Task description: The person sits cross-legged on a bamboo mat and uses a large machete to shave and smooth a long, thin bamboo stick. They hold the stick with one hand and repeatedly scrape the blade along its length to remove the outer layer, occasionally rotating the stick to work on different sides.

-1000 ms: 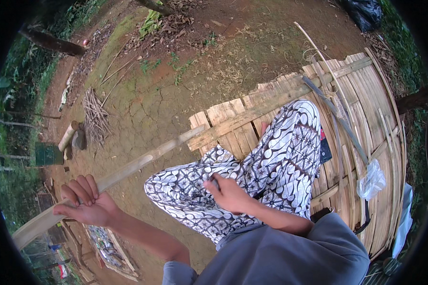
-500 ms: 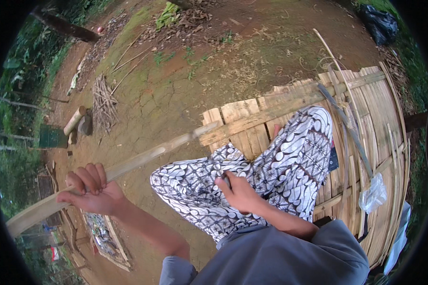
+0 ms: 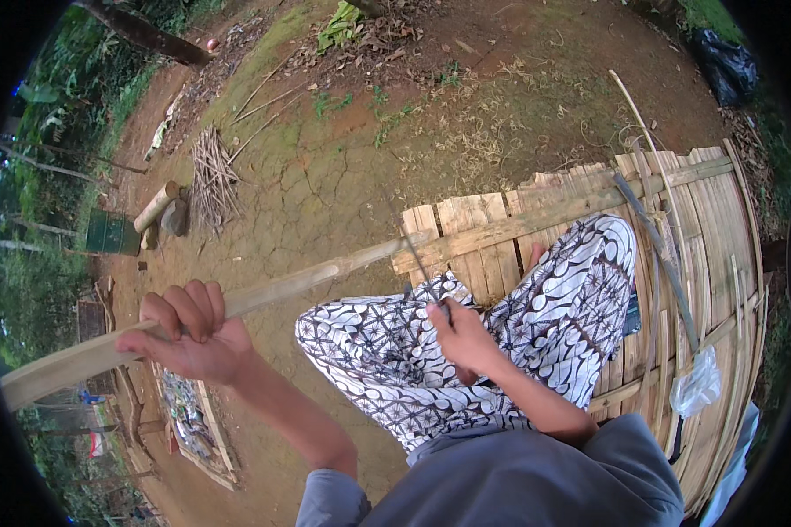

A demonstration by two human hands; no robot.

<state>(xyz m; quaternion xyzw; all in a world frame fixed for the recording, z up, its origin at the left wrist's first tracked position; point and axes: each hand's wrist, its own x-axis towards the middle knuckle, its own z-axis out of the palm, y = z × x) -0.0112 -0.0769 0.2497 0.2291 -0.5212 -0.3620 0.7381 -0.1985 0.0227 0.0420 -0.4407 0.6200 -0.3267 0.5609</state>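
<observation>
My left hand (image 3: 189,334) is wrapped round a long, pale split-bamboo pole (image 3: 325,270), which slants across in front of me. Its far end rests near the edge of a bamboo-slat platform (image 3: 475,215). In my right hand (image 3: 468,341), held over my lap, is the dark handle of a knife. The thin knife blade (image 3: 416,255) points up and to the left, across the pole close to its far end. Motion blurs the blade's tip. I sit cross-legged on the platform in patterned black-and-white trousers (image 3: 369,351).
A dark bar (image 3: 659,237) and a clear plastic bag (image 3: 697,384) lie on the platform to my right. On the ground stand a bundle of sticks (image 3: 213,180), a short log (image 3: 156,207) and a green container (image 3: 110,233). A black bag (image 3: 723,66) lies far right.
The knife has swung up from my lap, and its blade now crosses the pole near its far end. My left hand keeps its hold. The whole view has shifted slightly.
</observation>
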